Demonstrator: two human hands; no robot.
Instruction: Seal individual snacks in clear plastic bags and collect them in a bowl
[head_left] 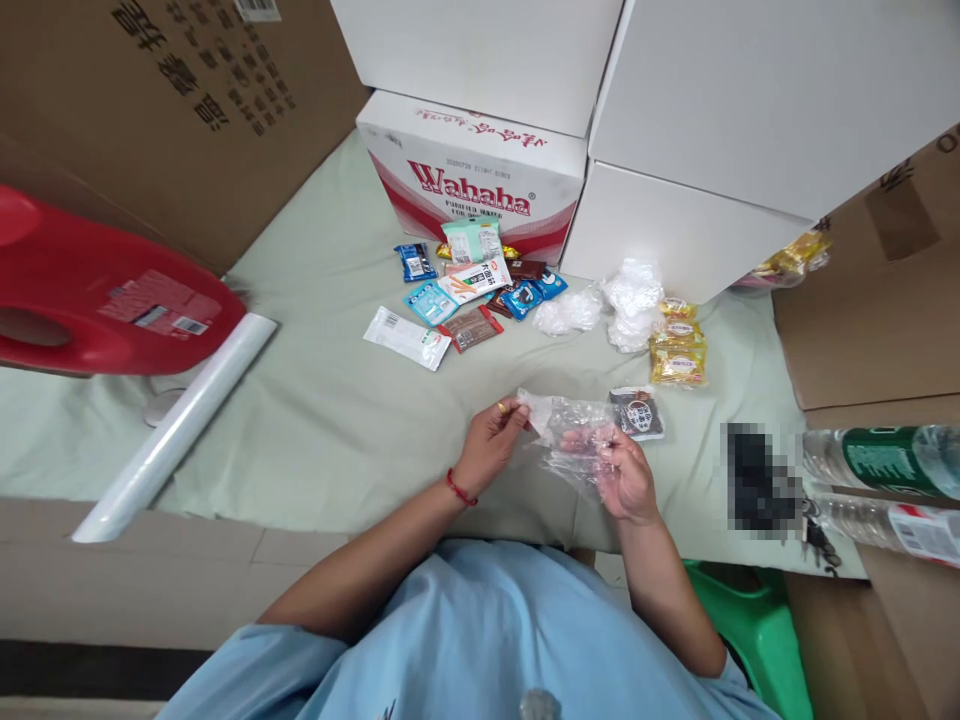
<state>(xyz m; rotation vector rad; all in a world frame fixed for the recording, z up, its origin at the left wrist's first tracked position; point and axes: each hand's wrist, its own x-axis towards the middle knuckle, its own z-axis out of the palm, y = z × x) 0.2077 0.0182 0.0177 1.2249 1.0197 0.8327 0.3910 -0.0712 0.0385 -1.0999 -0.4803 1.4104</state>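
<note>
A clear plastic bag is stretched between my two hands above the cloth. My left hand, with a red cord bracelet at its wrist, pinches the bag's left end. On the other side my right hand grips it, some fingers showing through the film. Just beyond the right hand lies a dark snack packet. Crumpled clear bags sit farther back, beside yellow-wrapped snacks. A pile of mixed snack packets lies ahead, with a white packet at its near left.
A Wahaha carton and white boxes stand at the back. To the left are a red jug and a white roll. Bottles and keys lie at right, above a green stool.
</note>
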